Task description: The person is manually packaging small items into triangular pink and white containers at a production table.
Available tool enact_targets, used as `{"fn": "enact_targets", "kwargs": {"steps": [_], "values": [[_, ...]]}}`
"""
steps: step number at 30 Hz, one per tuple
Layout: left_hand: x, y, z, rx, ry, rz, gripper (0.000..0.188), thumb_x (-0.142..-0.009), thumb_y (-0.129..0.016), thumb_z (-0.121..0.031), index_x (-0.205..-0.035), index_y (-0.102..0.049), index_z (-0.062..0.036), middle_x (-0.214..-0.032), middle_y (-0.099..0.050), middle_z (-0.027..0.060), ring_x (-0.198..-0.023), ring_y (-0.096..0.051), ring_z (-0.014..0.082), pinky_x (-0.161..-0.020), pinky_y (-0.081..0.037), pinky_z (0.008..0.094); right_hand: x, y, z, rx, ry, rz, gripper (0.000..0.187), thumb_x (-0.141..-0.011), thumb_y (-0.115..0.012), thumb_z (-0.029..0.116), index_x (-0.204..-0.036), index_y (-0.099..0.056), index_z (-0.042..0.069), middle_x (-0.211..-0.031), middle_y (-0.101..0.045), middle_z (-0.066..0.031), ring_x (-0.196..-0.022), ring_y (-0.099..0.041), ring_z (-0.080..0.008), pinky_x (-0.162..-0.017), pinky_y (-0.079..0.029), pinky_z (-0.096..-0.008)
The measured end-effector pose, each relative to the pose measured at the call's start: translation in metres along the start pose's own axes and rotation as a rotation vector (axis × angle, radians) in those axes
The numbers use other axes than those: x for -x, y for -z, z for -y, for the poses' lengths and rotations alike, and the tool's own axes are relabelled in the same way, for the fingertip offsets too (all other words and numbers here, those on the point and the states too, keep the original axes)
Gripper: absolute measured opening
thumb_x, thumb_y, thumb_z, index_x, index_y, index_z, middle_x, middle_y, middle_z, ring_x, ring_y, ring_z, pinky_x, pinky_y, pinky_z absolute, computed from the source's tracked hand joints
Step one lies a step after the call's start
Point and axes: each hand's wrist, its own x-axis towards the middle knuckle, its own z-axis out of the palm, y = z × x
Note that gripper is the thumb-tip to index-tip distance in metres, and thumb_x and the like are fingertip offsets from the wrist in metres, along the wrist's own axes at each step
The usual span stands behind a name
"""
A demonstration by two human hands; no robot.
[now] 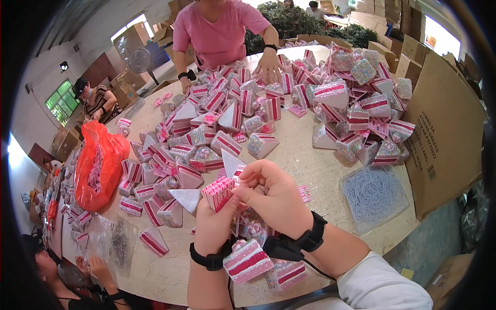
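My left hand [213,227] is closed round a small stack of pink-and-white printed tags [217,193], held upright over the near part of the table. Close against it, my right hand [274,196] has its thumb and fingertips pinched together at the stack's edge. Whatever is between those fingertips is too small to make out. Glittery toy cake slices, pink and white with a dark pink stripe, lie round my hands; one cake slice [248,262] sits just below my wrists. Another cake slice [154,241] lies left of my left wrist.
Heaps of cake slices [333,94] cover the table [299,160]. At right are a clear tray of pale strings [373,194] and a tall cardboard box [444,119]. A red plastic bag [98,165] stands left. A person in pink [222,31] works opposite; others sit left.
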Motion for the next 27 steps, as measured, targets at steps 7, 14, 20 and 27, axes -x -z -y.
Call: {"fn": "enact_targets", "kwargs": {"steps": [7,14,20,27], "values": [[0.0,-0.001,0.0,0.011,0.0,0.011,0.021,-0.089,-0.056,-0.007,-0.107,-0.058,0.0022,-0.094,-0.063,0.0061,-0.082,-0.061,0.0128,-0.071,-0.049,0.0251,-0.001,-0.001,0.0,-0.006,-0.045,0.007,0.018,-0.082,-0.062,-0.003,-0.096,-0.052,0.001,-0.083,-0.056,-0.0022,-0.069,-0.055,-0.0037,-0.061,-0.048,-0.0174],[0.001,0.0,-0.005,-0.266,-0.043,0.071,0.023,-0.081,-0.054,0.002,-0.104,-0.058,0.0044,-0.09,-0.064,0.007,-0.08,-0.06,0.0136,-0.071,-0.047,0.0257,0.002,0.001,0.004,0.249,0.047,0.1,0.028,-0.081,-0.062,-0.001,-0.109,-0.06,0.001,-0.078,-0.059,-0.0016,-0.067,-0.053,-0.0038,-0.06,-0.045,-0.0191],[-0.001,0.008,-0.006,-0.559,-0.3,0.122,0.027,-0.075,-0.049,0.007,-0.1,-0.059,0.0025,-0.088,-0.064,0.0078,-0.081,-0.06,0.015,-0.073,-0.046,0.0262,0.001,0.002,0.014,0.23,0.029,0.245,0.025,-0.081,-0.058,-0.003,-0.105,-0.064,0.001,-0.082,-0.062,-0.0028,-0.073,-0.056,-0.0065,-0.065,-0.047,-0.0221],[0.0,0.009,-0.012,-0.592,-0.47,0.154,0.036,-0.068,-0.057,0.006,-0.104,-0.058,0.0,-0.095,-0.062,0.0166,-0.089,-0.06,0.0338,-0.079,-0.047,0.0367,0.003,0.001,0.006,0.316,0.216,0.221,0.022,-0.079,-0.056,-0.003,-0.1,-0.062,0.001,-0.085,-0.064,-0.0097,-0.078,-0.062,-0.0177,-0.07,-0.049,-0.0275]]}}
